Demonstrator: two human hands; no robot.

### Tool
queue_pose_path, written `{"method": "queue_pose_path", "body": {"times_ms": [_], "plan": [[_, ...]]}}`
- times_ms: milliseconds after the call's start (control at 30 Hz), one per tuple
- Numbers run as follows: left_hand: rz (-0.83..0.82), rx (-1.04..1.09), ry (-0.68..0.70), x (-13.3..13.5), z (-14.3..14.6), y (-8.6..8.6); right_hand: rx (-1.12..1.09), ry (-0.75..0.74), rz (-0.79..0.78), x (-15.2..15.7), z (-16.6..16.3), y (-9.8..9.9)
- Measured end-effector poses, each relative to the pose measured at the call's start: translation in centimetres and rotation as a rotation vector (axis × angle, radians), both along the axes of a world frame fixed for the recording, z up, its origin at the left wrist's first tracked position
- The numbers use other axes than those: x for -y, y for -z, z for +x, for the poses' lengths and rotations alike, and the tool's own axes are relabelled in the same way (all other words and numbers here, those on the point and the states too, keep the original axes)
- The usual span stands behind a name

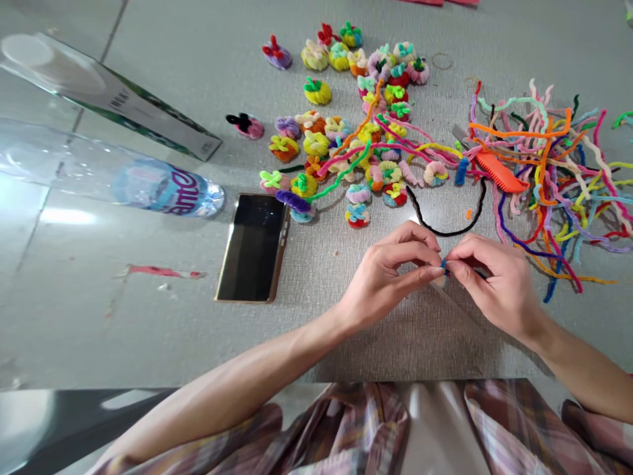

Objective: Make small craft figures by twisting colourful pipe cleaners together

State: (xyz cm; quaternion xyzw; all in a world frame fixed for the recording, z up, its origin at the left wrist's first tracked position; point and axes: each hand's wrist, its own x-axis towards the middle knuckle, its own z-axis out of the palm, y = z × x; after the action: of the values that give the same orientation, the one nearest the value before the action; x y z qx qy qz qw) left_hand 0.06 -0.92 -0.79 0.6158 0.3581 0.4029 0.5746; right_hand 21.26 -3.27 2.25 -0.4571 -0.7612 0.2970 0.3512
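We see two bare hands working together above the near part of the grey desk [173, 343]. The left hand [388, 269] has its thumb and forefinger closed on a small blue fuzzy piece [444, 265], and the right hand [502, 280] is pinching this same piece from the other side. The piece is located between the fingertips of both hands; the fingers cover most of it, so we cannot tell its full shape.

Just beyond the hands, a black fuzzy stem [448, 234] lies in a curve on the desk. To the right, we find a loose heap of coloured stems [546, 165], and an orange tool [499, 173] with a toothed edge lies at its left side. Many small fuzzy ornaments [316, 144] are gathered in the middle, with a few long stems lying across them. To the left of these ornaments, we notice a phone [253, 247] lying flat with a dark screen, a clear bottle [158, 185] with a label, and a carton [99, 86].
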Motion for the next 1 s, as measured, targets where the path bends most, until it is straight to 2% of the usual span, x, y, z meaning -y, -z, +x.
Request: {"method": "queue_pose_path", "body": {"times_ms": [200,333,500,667,1000], "plan": [[-0.108,0.048,-0.053,0.5,0.2,0.0,0.114,0.015,0.221,0.9,-0.6,0.8],[-0.094,0.045,-0.089,0.6,0.3,-0.2,0.248,0.015,0.312,1.1,-0.9,0.9],[-0.031,-0.011,-0.133,0.4,0.4,-0.2,0.336,-0.01,0.347,1.2,-0.9,0.3],[-0.05,-0.064,-0.146,0.3,0.4,-0.5,0.38,-0.081,0.363,1.3,-0.6,0.1],[-0.124,-0.244,-0.01,-0.7,-0.1,-1.0,0.495,-0.172,0.393,0.7,0.3,0.3]]}}
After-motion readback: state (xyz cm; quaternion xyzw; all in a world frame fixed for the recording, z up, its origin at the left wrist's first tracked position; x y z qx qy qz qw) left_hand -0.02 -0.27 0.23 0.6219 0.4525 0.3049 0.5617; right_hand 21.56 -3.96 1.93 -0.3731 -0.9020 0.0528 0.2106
